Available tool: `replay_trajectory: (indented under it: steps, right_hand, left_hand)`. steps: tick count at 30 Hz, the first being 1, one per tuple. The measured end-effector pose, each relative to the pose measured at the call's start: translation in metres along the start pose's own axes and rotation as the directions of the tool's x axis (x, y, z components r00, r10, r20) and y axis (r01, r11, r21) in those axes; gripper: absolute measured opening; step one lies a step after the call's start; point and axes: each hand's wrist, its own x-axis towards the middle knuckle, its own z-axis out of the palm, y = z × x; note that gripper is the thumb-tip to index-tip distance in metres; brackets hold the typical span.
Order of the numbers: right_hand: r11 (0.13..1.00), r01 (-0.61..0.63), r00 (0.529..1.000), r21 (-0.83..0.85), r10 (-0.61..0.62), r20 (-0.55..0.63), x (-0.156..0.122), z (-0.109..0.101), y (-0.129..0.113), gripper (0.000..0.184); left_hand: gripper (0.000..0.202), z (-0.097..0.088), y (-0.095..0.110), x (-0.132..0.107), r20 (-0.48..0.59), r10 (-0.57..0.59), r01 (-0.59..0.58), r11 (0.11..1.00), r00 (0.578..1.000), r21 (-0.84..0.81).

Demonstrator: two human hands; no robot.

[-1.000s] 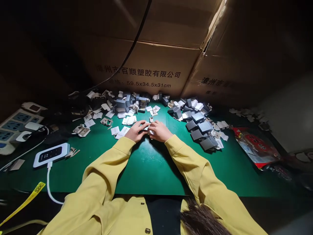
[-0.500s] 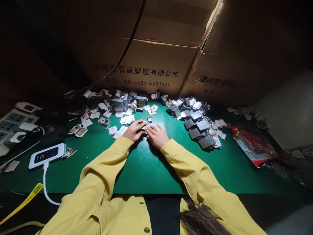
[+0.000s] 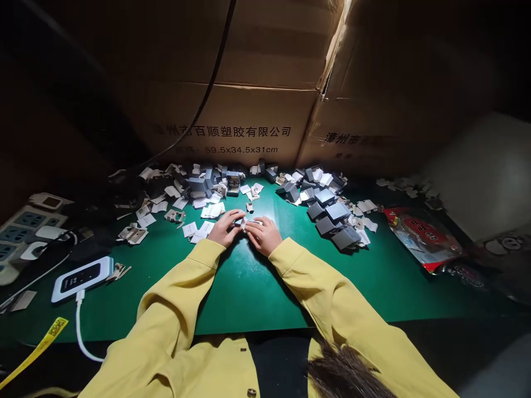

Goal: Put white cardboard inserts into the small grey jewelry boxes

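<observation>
Small white piece [image 3: 244, 223], pinched by my left grip [image 3: 224, 228] and right grip [image 3: 265, 235]; green counter [image 3: 249, 301] lies below.

Plain green across the worktop [image 3: 249, 304]; yellow, unpatterned, on the jacket sleeves [image 3: 174, 287] over its near edge. Whitish on the small piece [image 3: 244, 223] at mid-worktop. Bluish grey on the boxes [image 3: 337, 211] toward the far edge. Brown with black Chinese lettering [image 3: 243, 131] on the cartons [image 3: 257, 105] behind that edge. White with blue socket panels [image 3: 32, 219] on the power strip [image 3: 25, 207] by the left edge.
</observation>
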Motion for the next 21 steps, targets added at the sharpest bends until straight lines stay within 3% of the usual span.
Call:
replay_trajectory:
  steps: [6, 21]
  right_hand:
    - [0.998, 0.066, 0.998, 0.015, -0.066, 0.003, 0.0019, -0.0023, -0.0046, 0.025]
    - [0.999, 0.003, 0.999, 0.053, -0.005, 0.044, 0.0018, 0.0058, -0.0073, 0.032]
  left_hand:
    - [0.042, 0.0031, 0.0039, -0.0003, 0.028, -0.03, 0.031, 0.998, 0.999, -0.049]
    - [0.044, 0.0077, 0.0008, -0.0008, 0.002, -0.09, 0.09, 0.991, 0.996, -0.095]
